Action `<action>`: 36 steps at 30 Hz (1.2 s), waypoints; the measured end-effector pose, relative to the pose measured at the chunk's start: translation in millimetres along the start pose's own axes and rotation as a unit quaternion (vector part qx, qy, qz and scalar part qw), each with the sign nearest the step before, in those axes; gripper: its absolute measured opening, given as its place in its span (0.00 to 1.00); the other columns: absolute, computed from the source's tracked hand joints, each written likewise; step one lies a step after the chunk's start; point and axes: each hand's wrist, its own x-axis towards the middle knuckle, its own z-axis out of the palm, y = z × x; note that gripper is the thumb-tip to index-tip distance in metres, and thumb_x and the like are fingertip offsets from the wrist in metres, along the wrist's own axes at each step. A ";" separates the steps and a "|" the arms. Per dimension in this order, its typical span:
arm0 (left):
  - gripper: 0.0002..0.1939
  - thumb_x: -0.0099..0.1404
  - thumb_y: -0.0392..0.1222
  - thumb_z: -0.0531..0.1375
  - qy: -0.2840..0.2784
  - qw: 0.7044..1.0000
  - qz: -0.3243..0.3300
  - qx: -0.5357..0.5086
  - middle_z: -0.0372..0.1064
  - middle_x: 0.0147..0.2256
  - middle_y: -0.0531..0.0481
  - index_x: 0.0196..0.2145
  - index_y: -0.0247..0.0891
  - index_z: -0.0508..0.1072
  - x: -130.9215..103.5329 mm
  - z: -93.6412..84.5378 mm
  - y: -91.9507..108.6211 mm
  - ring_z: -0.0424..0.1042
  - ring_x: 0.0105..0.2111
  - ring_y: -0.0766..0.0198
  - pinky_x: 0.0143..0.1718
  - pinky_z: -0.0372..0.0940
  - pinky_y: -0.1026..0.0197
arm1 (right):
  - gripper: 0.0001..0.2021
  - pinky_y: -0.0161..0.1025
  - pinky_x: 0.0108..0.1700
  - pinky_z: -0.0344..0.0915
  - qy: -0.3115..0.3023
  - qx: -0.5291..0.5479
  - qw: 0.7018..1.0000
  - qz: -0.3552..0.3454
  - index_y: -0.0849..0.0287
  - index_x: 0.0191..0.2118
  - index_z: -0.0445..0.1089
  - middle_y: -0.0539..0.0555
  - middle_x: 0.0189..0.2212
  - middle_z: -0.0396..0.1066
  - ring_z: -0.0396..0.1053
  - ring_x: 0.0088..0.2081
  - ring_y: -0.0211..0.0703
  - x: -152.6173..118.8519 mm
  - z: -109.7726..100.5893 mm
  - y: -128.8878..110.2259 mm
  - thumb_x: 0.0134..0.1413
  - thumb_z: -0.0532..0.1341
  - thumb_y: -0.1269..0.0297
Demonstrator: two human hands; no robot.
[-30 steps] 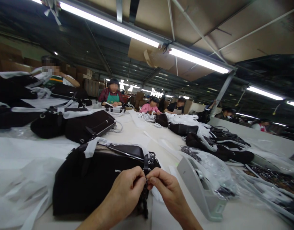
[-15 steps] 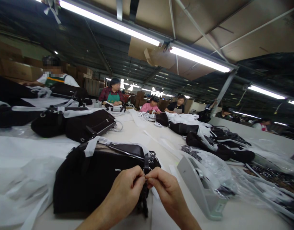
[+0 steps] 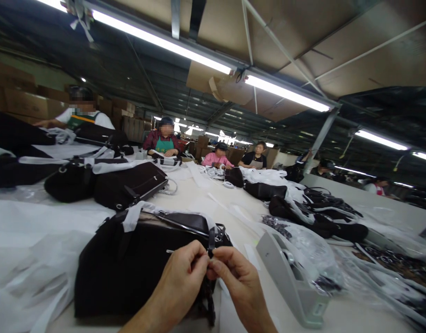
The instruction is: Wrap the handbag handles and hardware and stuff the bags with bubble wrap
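Note:
A black handbag (image 3: 119, 273) stands in front of me, its metal zipper (image 3: 185, 227) along the top and white wrapping (image 3: 132, 218) round its handle. At its right end, my left hand (image 3: 183, 275) and my right hand (image 3: 239, 277) meet fingertip to fingertip, both closed in a pinch. They are just below a short dark strap (image 3: 212, 238) with metal fittings. What sits between the fingertips is too small and covered to make out. Beneath them a dark, chain-like piece (image 3: 210, 307) hangs down beside the bag.
Right of my hands stands a grey-green tape dispenser (image 3: 289, 277), with clear plastic bags (image 3: 313, 249) behind it. More black bags (image 3: 129, 182) lie on the left, others along the right. White sheeting (image 3: 28, 263) covers the near left. Several people sit across the table (image 3: 185, 194).
Both hands stay at the strap, still pinching, with small finger shifts; the right fingers have curled a little more. The view has tilted slightly. A person at the back has lowered a sheet.

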 end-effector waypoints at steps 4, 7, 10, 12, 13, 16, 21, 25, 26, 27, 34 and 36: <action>0.12 0.64 0.44 0.51 0.004 1.000 -0.001 -0.008 0.66 0.24 0.53 0.25 0.39 0.65 0.1 1.2 -1.4 0.65 0.27 0.63 0.29 0.56 0.63 | 0.16 0.39 0.36 0.72 -0.010 0.048 0.998 0.032 0.60 0.32 0.75 0.53 0.25 0.77 0.74 0.29 0.43 1.9 2.5 -2.3 0.47 0.70 0.50; 0.12 0.64 0.44 0.51 -0.002 1.000 -0.006 -0.011 0.67 0.25 0.52 0.25 0.39 0.66 -0.2 1.8 -1.0 0.65 0.27 0.63 0.30 0.57 0.63 | 0.15 0.37 0.35 0.71 -0.014 0.040 0.999 0.024 0.60 0.30 0.75 0.52 0.24 0.76 0.73 0.28 0.41 2.0 2.4 -4.6 0.48 0.70 0.51; 0.12 0.64 0.45 0.51 -0.005 1.000 -0.006 -0.015 0.68 0.25 0.51 0.26 0.39 0.66 -1.5 3.5 -0.5 0.66 0.27 0.62 0.31 0.58 0.62 | 0.15 0.36 0.34 0.70 -0.021 0.012 1.000 0.004 0.59 0.30 0.75 0.52 0.24 0.75 0.72 0.28 0.41 1.5 0.3 -4.8 0.51 0.68 0.51; 0.12 0.64 0.46 0.51 -0.005 1.000 -0.005 -0.025 0.68 0.25 0.51 0.26 0.40 0.65 -3.0 5.7 -0.8 0.66 0.28 0.62 0.31 0.58 0.62 | 0.14 0.36 0.34 0.69 -0.018 -0.013 1.000 -0.013 0.59 0.29 0.75 0.51 0.23 0.74 0.72 0.28 0.41 1.4 -1.2 -2.9 0.53 0.67 0.51; 0.12 0.64 0.46 0.51 -0.004 1.000 -0.006 -0.030 0.67 0.25 0.52 0.26 0.40 0.65 -3.8 7.0 -1.3 0.65 0.27 0.62 0.30 0.58 0.62 | 0.14 0.35 0.33 0.69 -0.013 -0.029 0.999 -0.025 0.59 0.29 0.74 0.51 0.23 0.74 0.71 0.28 0.41 1.4 -1.8 -1.6 0.54 0.66 0.52; 0.12 0.64 0.46 0.50 0.007 0.999 -0.007 -0.043 0.65 0.25 0.53 0.26 0.40 0.63 -6.2 10.8 -3.7 0.64 0.27 0.63 0.29 0.57 0.63 | 0.12 0.33 0.32 0.67 0.003 -0.083 0.994 -0.071 0.58 0.28 0.74 0.50 0.22 0.73 0.70 0.27 0.40 1.1 -2.0 1.3 0.57 0.64 0.56; 0.12 0.65 0.45 0.50 0.012 0.999 -0.003 -0.046 0.61 0.24 0.54 0.26 0.40 0.63 -7.8 13.0 -5.3 0.61 0.26 0.65 0.28 0.54 0.64 | 0.09 0.32 0.30 0.65 0.007 -0.145 0.980 -0.135 0.57 0.28 0.74 0.49 0.22 0.72 0.69 0.26 0.39 -0.3 -0.3 -2.0 0.58 0.62 0.62; 0.12 0.65 0.44 0.50 0.011 0.999 -0.006 -0.038 0.59 0.23 0.55 0.25 0.40 0.63 -8.0 12.0 -5.1 0.58 0.25 0.65 0.27 0.53 0.63 | 0.09 0.32 0.31 0.64 -0.007 -0.184 0.970 -0.159 0.56 0.28 0.73 0.49 0.23 0.71 0.69 0.27 0.39 -2.0 -0.8 -5.7 0.60 0.60 0.64; 0.12 0.65 0.44 0.50 0.012 0.999 -0.005 -0.034 0.59 0.23 0.55 0.25 0.40 0.62 -7.8 11.5 -5.1 0.58 0.25 0.65 0.27 0.53 0.63 | 0.09 0.32 0.31 0.64 -0.011 -0.195 0.967 -0.166 0.56 0.28 0.72 0.49 0.24 0.71 0.69 0.27 0.38 -2.5 -0.9 -5.9 0.60 0.60 0.65; 0.11 0.65 0.44 0.50 0.012 1.000 -0.004 -0.027 0.59 0.23 0.55 0.25 0.40 0.62 -7.5 11.0 -5.0 0.58 0.25 0.65 0.27 0.53 0.63 | 0.09 0.32 0.32 0.64 -0.015 -0.204 0.964 -0.171 0.56 0.28 0.72 0.49 0.24 0.71 0.69 0.27 0.38 -2.9 -1.0 -5.6 0.60 0.60 0.65; 0.12 0.64 0.45 0.50 -0.003 1.000 -0.008 -0.021 0.65 0.25 0.53 0.26 0.40 0.65 -3.9 9.1 -5.1 0.63 0.27 0.63 0.29 0.54 0.62 | 0.09 0.31 0.30 0.65 0.002 -0.180 0.973 -0.145 0.57 0.29 0.71 0.48 0.23 0.71 0.69 0.26 0.38 -1.9 -0.4 -0.1 0.60 0.59 0.64; 0.11 0.64 0.44 0.50 -0.003 1.000 -0.009 -0.019 0.64 0.24 0.54 0.26 0.40 0.64 -3.9 10.1 -6.3 0.63 0.27 0.63 0.29 0.54 0.62 | 0.09 0.31 0.30 0.65 0.000 -0.185 0.970 -0.157 0.57 0.28 0.71 0.48 0.23 0.71 0.69 0.26 0.37 -1.0 -0.2 -0.6 0.60 0.59 0.65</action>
